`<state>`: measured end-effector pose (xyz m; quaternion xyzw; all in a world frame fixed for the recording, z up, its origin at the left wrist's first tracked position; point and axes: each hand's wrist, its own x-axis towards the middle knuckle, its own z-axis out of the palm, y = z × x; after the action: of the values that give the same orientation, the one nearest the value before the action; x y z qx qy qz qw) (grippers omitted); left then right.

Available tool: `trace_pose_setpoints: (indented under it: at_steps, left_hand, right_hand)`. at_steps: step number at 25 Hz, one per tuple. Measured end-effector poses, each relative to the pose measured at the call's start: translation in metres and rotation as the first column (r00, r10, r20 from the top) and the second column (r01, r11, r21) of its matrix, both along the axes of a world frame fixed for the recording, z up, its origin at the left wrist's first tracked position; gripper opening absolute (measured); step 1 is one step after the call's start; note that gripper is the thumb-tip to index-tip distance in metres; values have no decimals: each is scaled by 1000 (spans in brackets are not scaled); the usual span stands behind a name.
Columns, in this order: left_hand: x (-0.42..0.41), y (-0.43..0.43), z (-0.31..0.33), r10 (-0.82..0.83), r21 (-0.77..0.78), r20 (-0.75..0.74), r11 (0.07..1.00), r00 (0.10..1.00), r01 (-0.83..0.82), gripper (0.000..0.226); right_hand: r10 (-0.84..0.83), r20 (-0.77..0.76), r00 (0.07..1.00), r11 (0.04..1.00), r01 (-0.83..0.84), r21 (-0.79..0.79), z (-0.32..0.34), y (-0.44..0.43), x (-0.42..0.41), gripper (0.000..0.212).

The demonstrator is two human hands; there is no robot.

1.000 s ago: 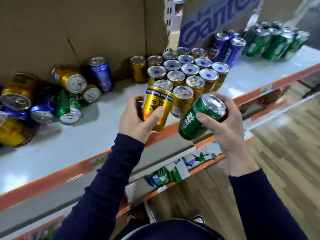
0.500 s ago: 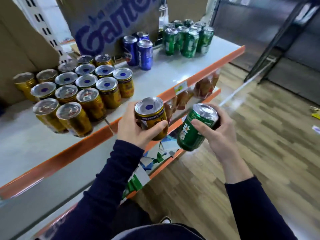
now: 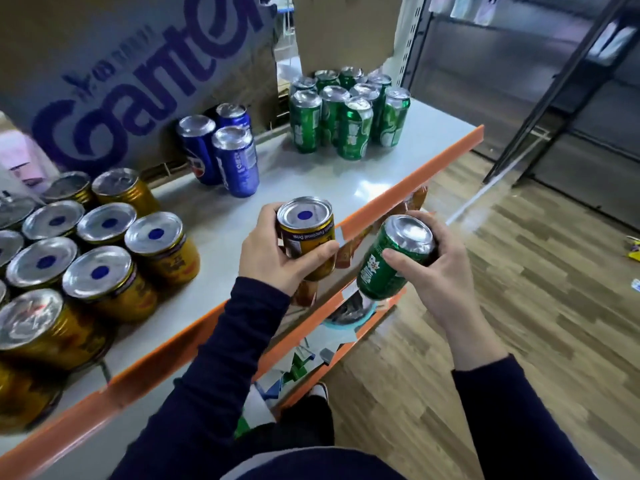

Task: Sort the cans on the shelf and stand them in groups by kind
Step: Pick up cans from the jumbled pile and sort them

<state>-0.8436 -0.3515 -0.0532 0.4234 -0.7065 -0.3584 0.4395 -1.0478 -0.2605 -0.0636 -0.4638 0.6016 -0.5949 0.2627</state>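
Aluminium, thin and smooth, the green can [image 3: 394, 258] would likely dent under a hard squeeze or slip, so a wrap round its body suits it. The right hand [image 3: 436, 268] curls fingers and thumb round its upper half, holding it tilted just off the shelf [image 3: 346, 181] edge. The left hand [image 3: 273, 258] wraps a gold can [image 3: 306, 233], upright over the shelf front. The green group [image 3: 343, 112] stands far right, with blue cans [image 3: 225, 150] between it and the gold group [image 3: 104, 258]. The way there looks open.

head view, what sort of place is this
Probably a shop aisle or a mock-up: an orange-edged shelf holding grouped gold cans, blue cans and green cans, and a dark rack across the wood-look floor.
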Motion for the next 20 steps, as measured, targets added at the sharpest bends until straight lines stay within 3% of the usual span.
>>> trace_pose_setpoints:
  at_steps: [7, 12, 16, 20]
  left_hand:
    - [-81, -97, 6, -1, -14, 37, 1000, 999, 1, 66]
    - [-135, -137, 2, 96, -12, 94, 995, 991, -95, 70]
    - [-175, -153, -3, 232, -20, 128, 973, 964, -231, 70]
    - [-202, -146, -6, 458, 8, 134, 886, 879, -463, 74]
  right_hand:
    - [-79, -25, 997, 997, 78, -15, 17, -100, -87, 60]
    - [-72, -97, 993, 997, 73, -1, 16, -164, -160, 66]
    - [68, -254, 965, 997, -74, -16, 18, -219, -201, 69]
    - [315, -429, 847, 935, -354, -11, 22, -263, -219, 69]
